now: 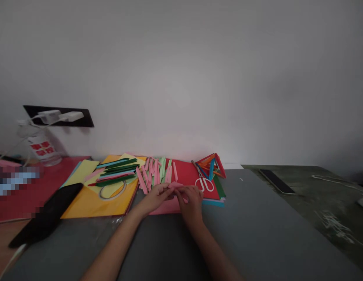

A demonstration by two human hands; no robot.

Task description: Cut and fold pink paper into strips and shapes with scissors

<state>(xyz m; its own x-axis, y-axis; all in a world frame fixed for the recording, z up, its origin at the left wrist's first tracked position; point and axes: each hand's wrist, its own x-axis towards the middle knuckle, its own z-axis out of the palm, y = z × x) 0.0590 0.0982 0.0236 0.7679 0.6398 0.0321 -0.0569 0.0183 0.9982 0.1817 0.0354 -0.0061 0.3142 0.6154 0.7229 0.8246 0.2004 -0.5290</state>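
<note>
My left hand (156, 197) and my right hand (191, 203) meet at the middle of the table, fingers closed on a small piece of pink paper (175, 185). Part of that piece is hidden by the fingers. Beneath the hands lies a pink paper sheet (165, 207). Just beyond them are several folded pink paper strips (152, 171), with light green strips (162, 168) beside them. To the right of my right hand, white-handled scissors (205, 184) rest on red paper (184, 171).
Coloured sheets with dark green strips (120, 168) and a tape roll (113, 190) lie left, beside a black pouch (49, 216). A red triangular paper frame (212, 166) stands back right. A phone (276, 181) lies further right. A bottle (44, 148) stands under the power strip (58, 116).
</note>
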